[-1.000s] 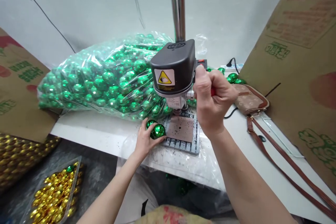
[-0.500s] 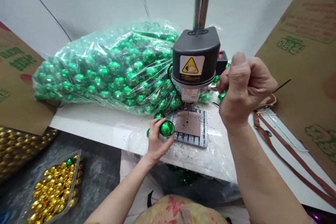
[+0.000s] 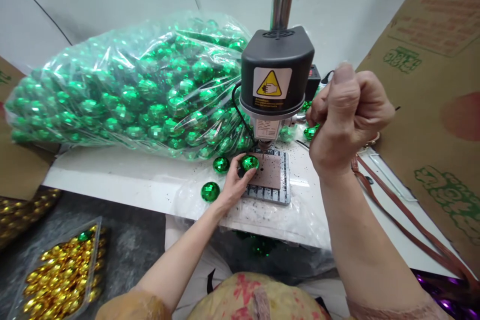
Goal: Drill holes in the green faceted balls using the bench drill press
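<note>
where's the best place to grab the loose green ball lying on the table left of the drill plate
Take the loose green ball across its widest part, thumb and finger on opposite sides, coming from above. It is round and faceted with no handle showing, and it sits alone on the table, clear of the left hand and the other balls.

Faceted green ball [image 3: 249,162], black drill head [image 3: 276,67] with yellow warning label [image 3: 271,85].
</note>
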### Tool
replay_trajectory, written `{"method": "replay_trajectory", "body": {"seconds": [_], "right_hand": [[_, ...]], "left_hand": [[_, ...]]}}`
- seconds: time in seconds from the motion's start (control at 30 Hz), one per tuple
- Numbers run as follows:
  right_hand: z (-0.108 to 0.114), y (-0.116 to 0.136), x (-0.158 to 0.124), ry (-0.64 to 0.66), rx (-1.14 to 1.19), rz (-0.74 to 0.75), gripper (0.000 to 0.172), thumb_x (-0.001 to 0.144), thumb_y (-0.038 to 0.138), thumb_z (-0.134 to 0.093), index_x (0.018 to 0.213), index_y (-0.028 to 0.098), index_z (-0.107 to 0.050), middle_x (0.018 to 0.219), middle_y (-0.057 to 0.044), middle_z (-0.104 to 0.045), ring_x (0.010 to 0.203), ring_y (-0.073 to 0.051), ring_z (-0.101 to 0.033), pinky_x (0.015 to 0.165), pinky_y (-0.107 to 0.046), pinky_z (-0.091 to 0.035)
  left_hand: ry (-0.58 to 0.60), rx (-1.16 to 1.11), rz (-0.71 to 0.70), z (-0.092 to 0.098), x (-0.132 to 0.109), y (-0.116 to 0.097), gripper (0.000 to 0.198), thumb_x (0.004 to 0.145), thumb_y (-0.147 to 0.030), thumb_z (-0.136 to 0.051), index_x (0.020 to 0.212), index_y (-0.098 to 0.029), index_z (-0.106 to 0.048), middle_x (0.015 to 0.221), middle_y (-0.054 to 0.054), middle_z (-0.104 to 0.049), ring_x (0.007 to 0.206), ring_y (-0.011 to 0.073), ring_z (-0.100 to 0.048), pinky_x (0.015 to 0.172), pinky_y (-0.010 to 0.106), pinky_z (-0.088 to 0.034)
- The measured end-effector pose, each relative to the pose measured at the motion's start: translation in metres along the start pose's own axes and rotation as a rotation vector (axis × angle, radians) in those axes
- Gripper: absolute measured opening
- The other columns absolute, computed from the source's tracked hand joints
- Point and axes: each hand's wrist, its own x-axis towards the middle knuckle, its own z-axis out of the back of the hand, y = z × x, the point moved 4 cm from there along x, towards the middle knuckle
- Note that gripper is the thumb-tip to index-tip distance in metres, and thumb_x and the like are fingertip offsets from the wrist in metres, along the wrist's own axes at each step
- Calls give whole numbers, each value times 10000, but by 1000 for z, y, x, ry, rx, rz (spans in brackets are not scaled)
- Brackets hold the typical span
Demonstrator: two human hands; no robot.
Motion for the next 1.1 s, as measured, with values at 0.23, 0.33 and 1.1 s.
{"method": "replay_trajectory", "body": {"seconds": [0.23, 0.33, 1.1], "right_hand": [[-1, 2, -1, -44, 41, 19, 465, 908, 461, -579, 602, 236, -311, 515, 61, -325, 440, -55, -314, 456, -297, -257], [-2, 3, -2, -46, 46, 27, 454, 921, 426, -570, 606, 228, -310, 522, 64, -312, 448, -48, -333, 471, -283, -263], [-6, 7, 3, -17, 11, 8, 427, 949, 309, -523, 628, 226, -254, 550, 68, -259, 462, -22, -346, 500, -250, -293]], "left_hand": [[130, -2, 17, -1, 14, 0, 527, 912, -462, -631, 1344, -194, -488, 1278, 77, -613, 1198, 219, -577, 1072, 348, -439], [153, -25, 38, -3, 18, 1, 512, 897, -465, -645, 1309, -190, -515, 1229, 68, -637, 1140, 212, -602, 1027, 335, -464], [206, 226, -173, -15, 24, -4, 506, 848, -429, -736, 1297, -244, -593, 1355, 96, -586, 1294, 290, -532, 1130, 442, -388]]}}
